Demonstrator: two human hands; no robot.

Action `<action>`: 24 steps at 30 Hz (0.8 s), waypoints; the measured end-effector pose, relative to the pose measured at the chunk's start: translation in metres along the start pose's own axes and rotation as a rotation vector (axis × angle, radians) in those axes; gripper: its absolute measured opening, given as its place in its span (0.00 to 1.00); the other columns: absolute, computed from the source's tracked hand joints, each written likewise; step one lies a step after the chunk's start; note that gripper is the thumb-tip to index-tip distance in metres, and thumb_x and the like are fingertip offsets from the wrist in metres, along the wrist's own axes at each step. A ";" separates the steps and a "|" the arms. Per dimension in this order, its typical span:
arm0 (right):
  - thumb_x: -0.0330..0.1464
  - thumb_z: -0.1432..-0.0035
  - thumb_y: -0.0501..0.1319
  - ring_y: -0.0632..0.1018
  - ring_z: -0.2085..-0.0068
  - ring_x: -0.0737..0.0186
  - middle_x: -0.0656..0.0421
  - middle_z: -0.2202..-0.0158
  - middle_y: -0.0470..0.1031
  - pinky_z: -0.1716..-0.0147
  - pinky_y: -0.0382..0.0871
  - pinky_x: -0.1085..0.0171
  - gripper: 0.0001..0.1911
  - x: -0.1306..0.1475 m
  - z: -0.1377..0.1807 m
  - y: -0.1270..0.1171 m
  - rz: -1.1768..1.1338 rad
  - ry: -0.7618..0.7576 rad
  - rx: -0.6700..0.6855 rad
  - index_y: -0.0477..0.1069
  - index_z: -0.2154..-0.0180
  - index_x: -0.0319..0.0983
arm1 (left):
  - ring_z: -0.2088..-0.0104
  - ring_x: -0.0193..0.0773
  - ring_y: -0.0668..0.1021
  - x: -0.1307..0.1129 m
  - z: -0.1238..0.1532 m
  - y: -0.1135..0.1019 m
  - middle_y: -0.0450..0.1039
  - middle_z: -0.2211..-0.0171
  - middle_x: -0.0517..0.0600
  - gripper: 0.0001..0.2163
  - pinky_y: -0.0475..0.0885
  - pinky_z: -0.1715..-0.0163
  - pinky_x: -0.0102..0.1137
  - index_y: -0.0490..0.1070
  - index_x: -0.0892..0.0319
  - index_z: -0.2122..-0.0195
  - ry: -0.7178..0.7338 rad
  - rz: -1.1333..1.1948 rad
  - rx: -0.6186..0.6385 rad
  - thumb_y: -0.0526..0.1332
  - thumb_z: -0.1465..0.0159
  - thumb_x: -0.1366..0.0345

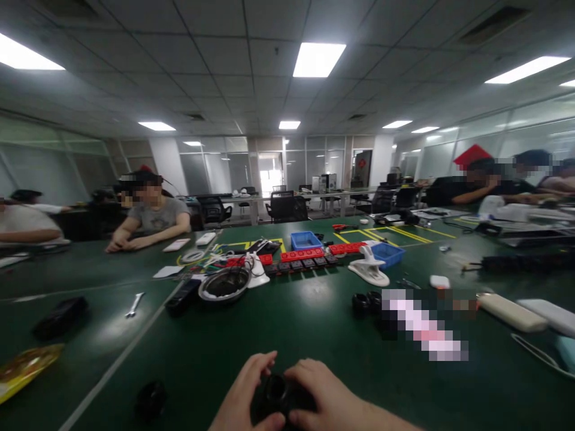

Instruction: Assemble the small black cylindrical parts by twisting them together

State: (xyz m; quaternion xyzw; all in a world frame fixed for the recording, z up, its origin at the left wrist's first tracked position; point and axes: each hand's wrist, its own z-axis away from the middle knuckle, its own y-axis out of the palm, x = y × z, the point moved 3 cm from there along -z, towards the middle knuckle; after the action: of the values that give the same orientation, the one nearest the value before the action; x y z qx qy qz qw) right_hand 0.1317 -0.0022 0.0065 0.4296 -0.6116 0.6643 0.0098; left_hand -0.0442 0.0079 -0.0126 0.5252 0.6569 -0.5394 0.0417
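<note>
Both my hands meet at the bottom centre of the head view, just above the near edge of a dark green table. My left hand and my right hand are wrapped around a small black round part that shows a ring-shaped opening between the fingers. The fingers of both hands are curled on it. A similar black round piece lies on the table to the left of my left hand.
Further out lie a round metal bowl, a wrench, rows of red and black blocks, two blue bins, a white stand, and a yellow packet. People sit at the far left and right.
</note>
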 end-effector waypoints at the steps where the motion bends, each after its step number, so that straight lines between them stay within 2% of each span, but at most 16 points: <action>1: 0.32 0.57 0.63 0.69 0.60 0.59 0.56 0.61 0.70 0.59 0.60 0.62 0.22 -0.001 -0.001 0.000 -0.018 -0.003 -0.001 0.66 0.57 0.38 | 0.57 0.43 0.72 -0.002 -0.001 0.000 0.65 0.54 0.54 0.30 0.70 0.59 0.35 0.54 0.54 0.45 -0.007 0.015 0.006 0.58 0.46 0.49; 10: 0.30 0.56 0.61 0.68 0.58 0.58 0.56 0.60 0.69 0.57 0.60 0.61 0.21 0.003 0.003 -0.003 -0.103 0.018 -0.035 0.66 0.56 0.39 | 0.55 0.45 0.68 -0.007 0.001 0.000 0.60 0.52 0.55 0.32 0.66 0.55 0.40 0.48 0.54 0.43 -0.016 0.072 0.022 0.57 0.46 0.50; 19: 0.32 0.53 0.60 0.69 0.59 0.57 0.55 0.60 0.69 0.58 0.61 0.59 0.19 0.007 0.005 -0.004 -0.122 -0.005 -0.057 0.66 0.56 0.39 | 0.52 0.44 0.66 -0.024 0.002 -0.007 0.57 0.49 0.54 0.32 0.64 0.52 0.40 0.49 0.54 0.43 -0.094 0.051 0.001 0.59 0.46 0.52; 24: 0.34 0.51 0.59 0.69 0.57 0.56 0.54 0.58 0.69 0.56 0.60 0.59 0.20 0.007 0.007 -0.004 -0.116 0.001 -0.056 0.65 0.54 0.39 | 0.52 0.45 0.67 -0.019 0.003 -0.003 0.57 0.48 0.55 0.32 0.64 0.52 0.41 0.48 0.54 0.43 -0.082 0.051 0.009 0.58 0.45 0.51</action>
State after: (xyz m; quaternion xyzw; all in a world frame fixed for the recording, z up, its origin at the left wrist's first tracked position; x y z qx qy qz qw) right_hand 0.1337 -0.0105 0.0133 0.4637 -0.6039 0.6454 0.0604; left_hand -0.0399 -0.0064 -0.0003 0.5192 0.6388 -0.5622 0.0800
